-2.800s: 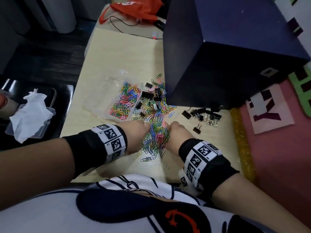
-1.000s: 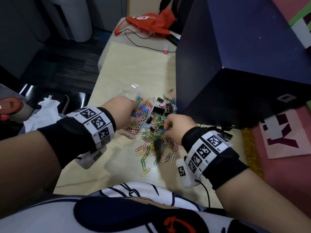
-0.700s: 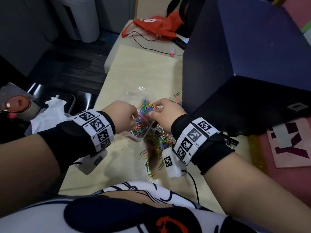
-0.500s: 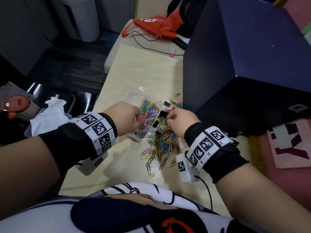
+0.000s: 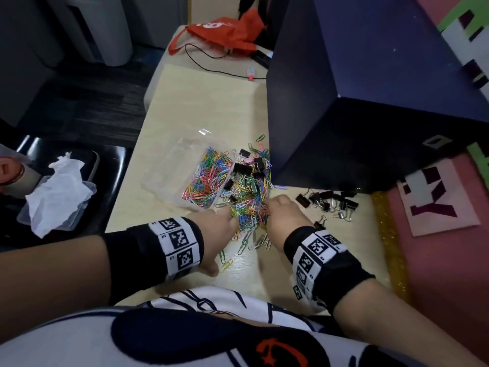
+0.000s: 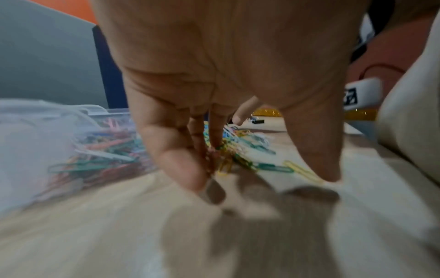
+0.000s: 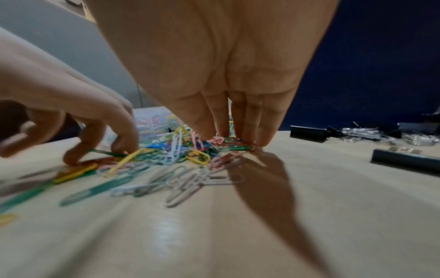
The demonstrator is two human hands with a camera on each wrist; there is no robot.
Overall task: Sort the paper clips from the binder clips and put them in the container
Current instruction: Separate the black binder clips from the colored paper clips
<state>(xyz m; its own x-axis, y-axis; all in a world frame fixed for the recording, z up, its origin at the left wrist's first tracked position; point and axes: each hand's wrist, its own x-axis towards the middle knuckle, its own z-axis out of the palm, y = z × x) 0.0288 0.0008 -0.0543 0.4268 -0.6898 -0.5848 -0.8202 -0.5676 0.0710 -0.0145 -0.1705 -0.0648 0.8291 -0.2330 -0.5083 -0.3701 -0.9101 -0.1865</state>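
Note:
A heap of coloured paper clips (image 5: 248, 205) lies on the pale table, with a few black binder clips (image 5: 242, 168) mixed into its far end. A clear plastic container (image 5: 169, 160) to the left holds several paper clips. Sorted binder clips (image 5: 330, 202) lie to the right. My left hand (image 5: 230, 222) and right hand (image 5: 271, 210) flank the near end of the heap. In the left wrist view the fingers (image 6: 181, 165) point down into the clips (image 6: 245, 148). In the right wrist view straight fingers (image 7: 250, 131) press on the heap's edge (image 7: 181, 154).
A big dark blue box (image 5: 370, 102) stands just right of the heap. A red bag (image 5: 225, 30) and a cable lie at the far end. A tub with white tissue (image 5: 58, 189) sits on a black seat to the left. A gold strip (image 5: 389, 234) edges the table on the right.
Both hands have drawn back from the container toward me and dropped onto the near end of the paper clip heap. The left hand has left the container's edge.

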